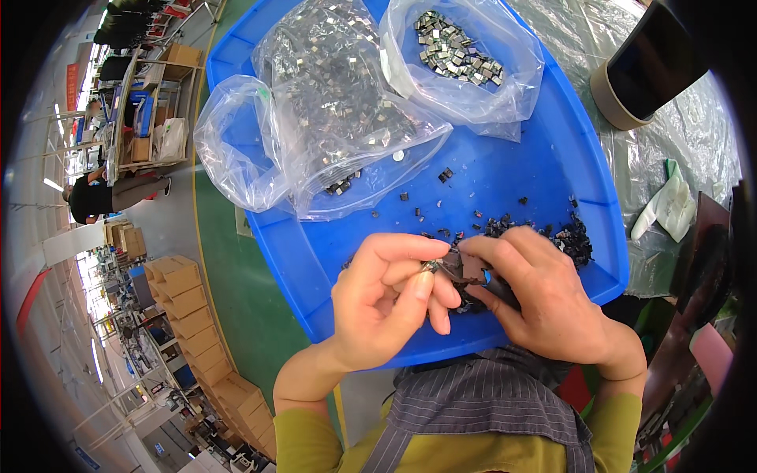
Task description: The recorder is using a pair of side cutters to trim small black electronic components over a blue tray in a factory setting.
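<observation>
Over the near part of a blue plastic tray, both my hands are close together. My left hand pinches a small metal-and-black part between thumb and index finger, its other fingers curled. My right hand is closed around a dark brownish hand tool, whose kind I cannot make out. The tool's thin tip reaches the small part; the grip is mostly hidden by my palm. Black plastic scraps lie in the tray beyond and beside my right hand.
A clear bag of small metal parts lies in the tray's far left; an open clear bag holding more is beside it. Right of the tray are a phone on a round stand and a white glove. Cardboard boxes stand left.
</observation>
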